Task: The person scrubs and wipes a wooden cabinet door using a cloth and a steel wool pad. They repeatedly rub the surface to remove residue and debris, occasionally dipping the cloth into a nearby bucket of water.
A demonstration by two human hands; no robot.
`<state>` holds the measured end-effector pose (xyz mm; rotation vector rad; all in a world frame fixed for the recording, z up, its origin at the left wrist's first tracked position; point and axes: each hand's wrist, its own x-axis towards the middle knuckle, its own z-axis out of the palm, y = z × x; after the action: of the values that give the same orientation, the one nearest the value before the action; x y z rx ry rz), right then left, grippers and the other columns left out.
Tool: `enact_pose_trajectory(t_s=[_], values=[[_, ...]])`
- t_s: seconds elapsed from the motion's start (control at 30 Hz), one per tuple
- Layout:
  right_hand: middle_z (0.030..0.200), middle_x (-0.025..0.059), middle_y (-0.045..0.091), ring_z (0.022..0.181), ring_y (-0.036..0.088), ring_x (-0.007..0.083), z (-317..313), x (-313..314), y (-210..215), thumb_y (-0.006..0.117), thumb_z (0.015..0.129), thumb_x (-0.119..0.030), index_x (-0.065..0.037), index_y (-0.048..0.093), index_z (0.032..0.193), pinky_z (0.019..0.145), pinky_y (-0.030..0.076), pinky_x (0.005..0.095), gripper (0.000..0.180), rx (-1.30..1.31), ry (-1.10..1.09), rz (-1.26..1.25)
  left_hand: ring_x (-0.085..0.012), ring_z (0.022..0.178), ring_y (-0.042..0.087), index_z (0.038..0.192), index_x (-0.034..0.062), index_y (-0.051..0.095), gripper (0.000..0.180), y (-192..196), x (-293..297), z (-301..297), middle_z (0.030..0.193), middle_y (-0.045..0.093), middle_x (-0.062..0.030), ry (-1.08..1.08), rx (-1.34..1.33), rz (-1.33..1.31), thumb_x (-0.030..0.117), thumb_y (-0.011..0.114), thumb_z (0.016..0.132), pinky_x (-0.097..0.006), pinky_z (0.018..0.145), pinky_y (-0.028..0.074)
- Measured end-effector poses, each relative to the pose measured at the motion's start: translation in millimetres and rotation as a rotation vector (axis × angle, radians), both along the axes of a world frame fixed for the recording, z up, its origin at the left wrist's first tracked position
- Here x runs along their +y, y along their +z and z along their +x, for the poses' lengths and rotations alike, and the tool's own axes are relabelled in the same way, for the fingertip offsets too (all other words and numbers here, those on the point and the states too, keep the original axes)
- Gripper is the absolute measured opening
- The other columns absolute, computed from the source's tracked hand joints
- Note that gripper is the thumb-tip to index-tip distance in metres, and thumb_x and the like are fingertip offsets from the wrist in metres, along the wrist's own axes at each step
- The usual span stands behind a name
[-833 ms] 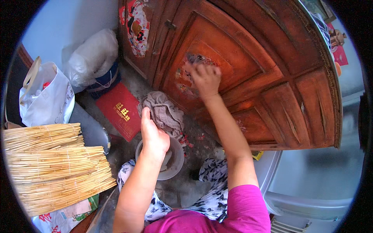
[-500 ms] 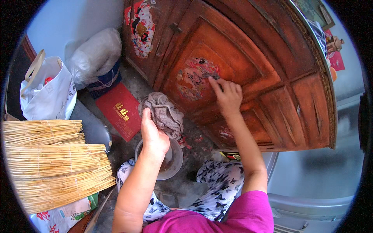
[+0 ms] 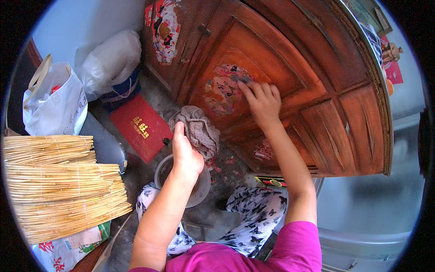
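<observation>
My left hand [image 3: 186, 154] is closed on a crumpled grey-brown cloth [image 3: 201, 133], held low in front of the wooden cabinet. My right hand [image 3: 263, 104] reaches to the cabinet door [image 3: 272, 54], its thumb and fingertips pinched on a small dark grey piece [image 3: 242, 79] whose kind is too small to make out. That piece presses against the upper right part of a patch of torn, peeling paper [image 3: 222, 93] on the reddish-brown panel. Below the cloth stands a translucent plastic basin [image 3: 199, 192], partly hidden by my left forearm.
Bundled reed matting [image 3: 68, 181] is stacked at the left, with a white bag [image 3: 56, 104] behind it. A red packet [image 3: 141, 129] lies on the floor, near a plastic-wrapped bundle [image 3: 113, 59]. Red scraps [image 3: 229, 161] lie below the cabinet. Another torn paper patch [image 3: 165, 36] covers the far-left door.
My right hand has shifted a little left and up across the paper patch with the small grey piece. My left hand and the cloth have moved slightly right.
</observation>
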<state>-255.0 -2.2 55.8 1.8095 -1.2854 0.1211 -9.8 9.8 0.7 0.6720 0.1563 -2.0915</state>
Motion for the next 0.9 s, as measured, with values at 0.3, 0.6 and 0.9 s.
enact_pose_trajectory(t_s=[0.3, 0.6, 0.9], values=[[0.099, -0.0022, 0.065, 0.092, 0.06, 0.0175, 14, -41, -2, 0.061, 0.081, -0.018, -0.021, 0.072, 0.11, 0.083, 0.045, 0.0346, 0.03, -0.086, 0.062, 0.028, -0.031, 0.13, 0.055, 0.14, 0.0091, 0.054, 0.054, 4, -2, -2, 0.14, 0.06, -0.0113, -0.014, -0.037, -0.022, 0.044, 0.029, 0.108, -0.049, 0.113, 0.04], [0.103, -0.0033, 0.064, 0.092, 0.06, 0.0176, 8, -9, 5, 0.061, 0.082, -0.017, -0.024, 0.072, 0.115, 0.083, 0.045, 0.0345, 0.035, -0.036, -0.004, 0.037, -0.0238, 0.11, 0.065, 0.124, 0.012, 0.064, 0.039, -2, -1, -3, 0.12, 0.069, -0.0056, -0.009, 0.023, 0.001, 0.037, 0.039, 0.106, -0.043, 0.098, 0.051], [0.098, -0.0032, 0.064, 0.091, 0.06, 0.0185, 10, -39, 6, 0.062, 0.081, -0.016, -0.023, 0.073, 0.114, 0.084, 0.043, 0.0355, 0.035, -0.109, 0.036, 0.003, -0.0297, 0.126, 0.057, 0.138, 0.0108, 0.056, 0.053, -4, -6, 2, 0.136, 0.062, -0.0096, -0.019, -0.005, -0.018, 0.044, 0.028, 0.107, -0.049, 0.111, 0.042]])
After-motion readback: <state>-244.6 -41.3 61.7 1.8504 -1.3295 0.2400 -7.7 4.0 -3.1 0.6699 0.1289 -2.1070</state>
